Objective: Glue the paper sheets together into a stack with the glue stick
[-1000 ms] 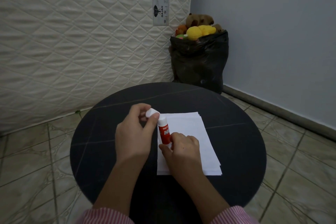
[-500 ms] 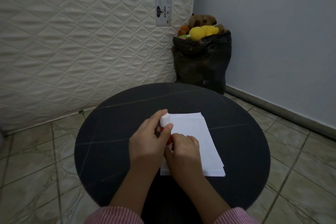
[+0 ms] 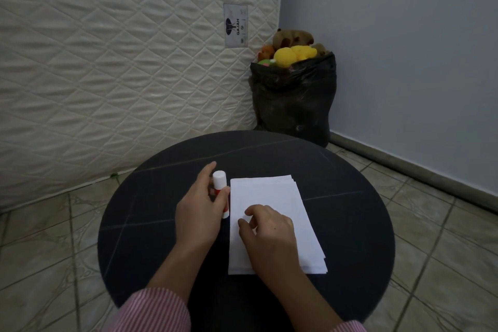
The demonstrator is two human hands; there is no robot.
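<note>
Now I see the capped glue stick (image 3: 219, 191) upright on the table (image 3: 161, 224), just left of the paper stack (image 3: 269, 197), left hand (image 3: 198, 217) gripping it. Right hand (image 3: 269, 234) rests on the sheets, fingers loosely curled, holding nothing.

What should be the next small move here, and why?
Probably let go of the glue stick: the left hand holds it capped, beside the paper sheets on the table. The right hand rests on the top sheet, ready to press it down.
</note>
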